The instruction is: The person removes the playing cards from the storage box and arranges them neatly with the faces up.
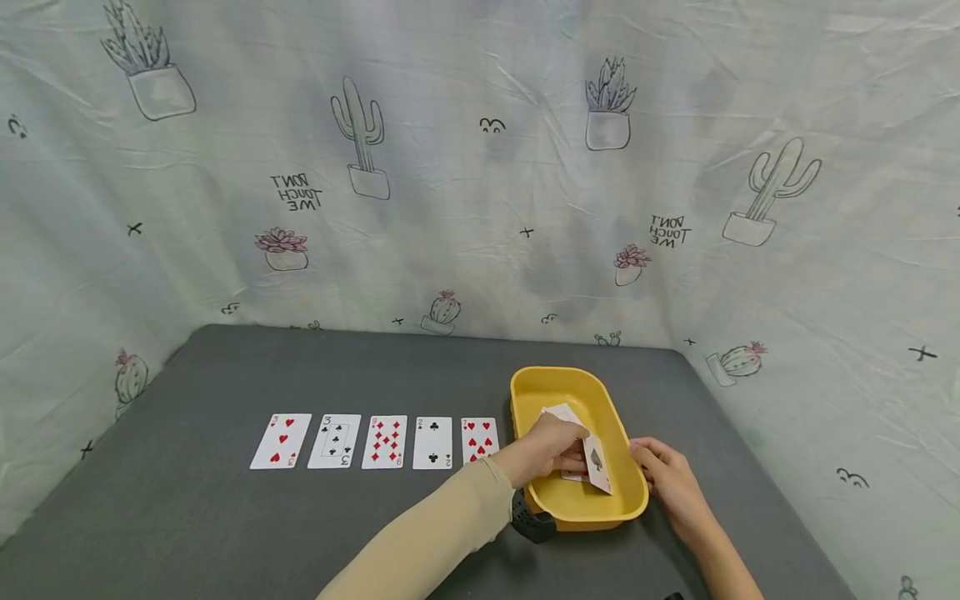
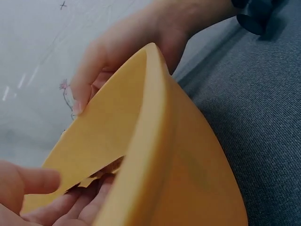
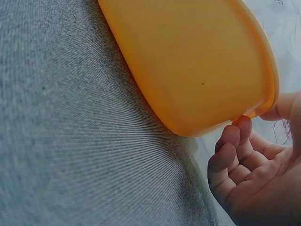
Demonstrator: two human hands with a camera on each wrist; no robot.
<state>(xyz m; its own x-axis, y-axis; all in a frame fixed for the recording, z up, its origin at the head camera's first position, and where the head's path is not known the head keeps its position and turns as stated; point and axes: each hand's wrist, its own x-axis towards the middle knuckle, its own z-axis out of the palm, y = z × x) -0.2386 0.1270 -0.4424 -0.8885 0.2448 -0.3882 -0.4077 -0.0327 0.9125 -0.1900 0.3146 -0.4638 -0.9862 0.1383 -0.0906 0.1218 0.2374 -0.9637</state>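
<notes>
Five cards point(image 1: 382, 442) are laid face up in a row on the grey table point(image 1: 187, 517). Right of them, a spade card point(image 1: 597, 468) is pinched inside the yellow tub point(image 1: 570, 383) by the left hand point(image 1: 551, 450). The tub's right rim is touched by the right hand point(image 1: 671, 483), fingers loosely curled.

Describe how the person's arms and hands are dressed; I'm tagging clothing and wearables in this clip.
Both hands are bare: no gloves and no rings that show. The left hand comes out of a long beige sleeve, with a black strap-on device at the wrist. The right hand has a bare forearm, no sleeve in view; only a dark sliver shows at the frame's bottom edge.
</notes>
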